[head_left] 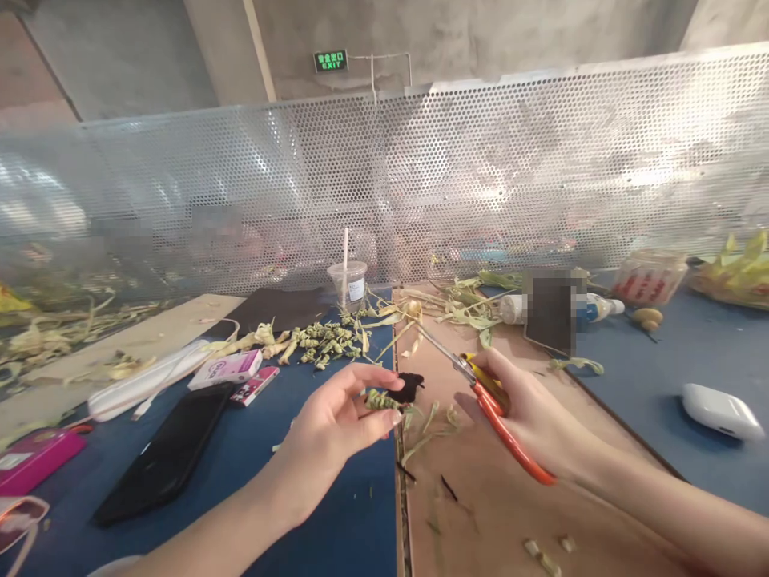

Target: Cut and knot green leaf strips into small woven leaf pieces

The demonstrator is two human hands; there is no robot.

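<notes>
My left hand [336, 425] pinches a small woven green leaf piece [380, 399] between thumb and fingers; a dark tuft [410, 387] sticks out of its right end. My right hand [521, 409] grips orange-handled scissors [481, 389], whose metal blades point up and left, a short way right of the woven piece. Both hands hover over the seam between a blue mat [336, 529] and a brown board [481, 513]. Leaf trimmings [429, 425] lie just under the hands.
A pile of woven leaf pieces [318, 340] and a plastic cup with a straw [348, 284] sit behind the hands. Left: black phone [165, 453], pink box [225, 369], pink case [36, 457]. Right: white earbud case [721, 410], bottle [594, 307]. A perforated metal screen [481, 176] bounds the back.
</notes>
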